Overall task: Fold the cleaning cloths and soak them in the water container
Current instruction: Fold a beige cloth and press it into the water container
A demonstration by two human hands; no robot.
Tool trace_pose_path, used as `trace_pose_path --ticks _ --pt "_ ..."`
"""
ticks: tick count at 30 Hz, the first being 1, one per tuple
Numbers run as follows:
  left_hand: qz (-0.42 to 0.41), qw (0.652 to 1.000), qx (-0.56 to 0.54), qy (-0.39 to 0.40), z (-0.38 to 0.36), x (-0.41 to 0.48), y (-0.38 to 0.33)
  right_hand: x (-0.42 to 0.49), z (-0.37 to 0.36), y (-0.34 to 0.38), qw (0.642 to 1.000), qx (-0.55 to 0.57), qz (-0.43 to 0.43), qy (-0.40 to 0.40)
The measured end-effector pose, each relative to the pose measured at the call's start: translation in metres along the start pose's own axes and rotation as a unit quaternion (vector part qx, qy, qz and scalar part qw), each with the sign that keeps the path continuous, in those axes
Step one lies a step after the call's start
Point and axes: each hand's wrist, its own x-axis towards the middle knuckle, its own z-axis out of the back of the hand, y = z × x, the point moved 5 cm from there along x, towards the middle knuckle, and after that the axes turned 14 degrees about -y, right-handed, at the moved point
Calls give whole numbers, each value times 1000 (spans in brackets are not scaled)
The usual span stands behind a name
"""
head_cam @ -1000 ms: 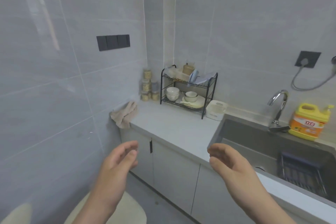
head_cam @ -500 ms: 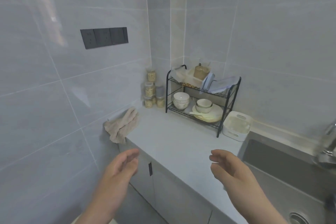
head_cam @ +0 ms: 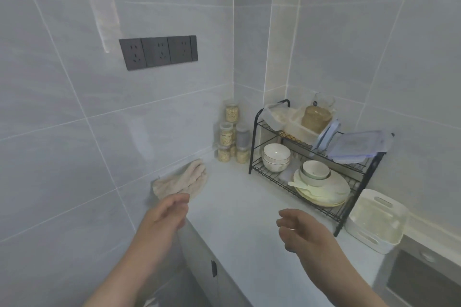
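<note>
Task at start: beige cloth (head_cam: 180, 181) unfolded, just beyond left hand (head_cam: 166, 217); white container (head_cam: 376, 222) right of right hand (head_cam: 303, 232); both hands loosely open, empty.

Dish rack (head_cam: 254, 142), jars (head_cam: 230, 137), wall sockets (head_cam: 159, 52)

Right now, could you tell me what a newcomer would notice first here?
Both hands are held forward, open and empty: the left hand close to the crumpled beige cloth at the counter's left end, the right hand above the countertop. A black dish rack holding bowls fills the corner.
</note>
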Motion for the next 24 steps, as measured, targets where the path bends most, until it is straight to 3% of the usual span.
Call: trace_pose_path --ticks 10,17,18,19,20,21,22,23,24 --pt "27 999 39 -11 -46 197 55 138 -96 -18 998 -43 -39 13" --pt "-15 958 280 56 -94 353 145 259 -218 -53 986 -62 -152 21" --pt "-68 938 323 105 -100 368 161 271 -233 -57 985 -62 -162 24" --pt "-177 870 437 142 -111 380 174 283 -250 -61 983 -63 -171 27" --pt "-301 773 534 162 -122 392 185 297 -268 -67 981 -63 -181 31" --pt "-316 743 566 170 -128 404 190 310 -285 -73 979 -62 -191 36" --pt "-217 794 539 177 -126 413 198 321 -300 -79 977 -61 -201 41" --pt "-61 892 420 158 -123 415 199 330 -314 -85 974 -62 -213 46" --pt "-9 931 335 144 -122 419 195 338 -325 -91 971 -70 -222 49"
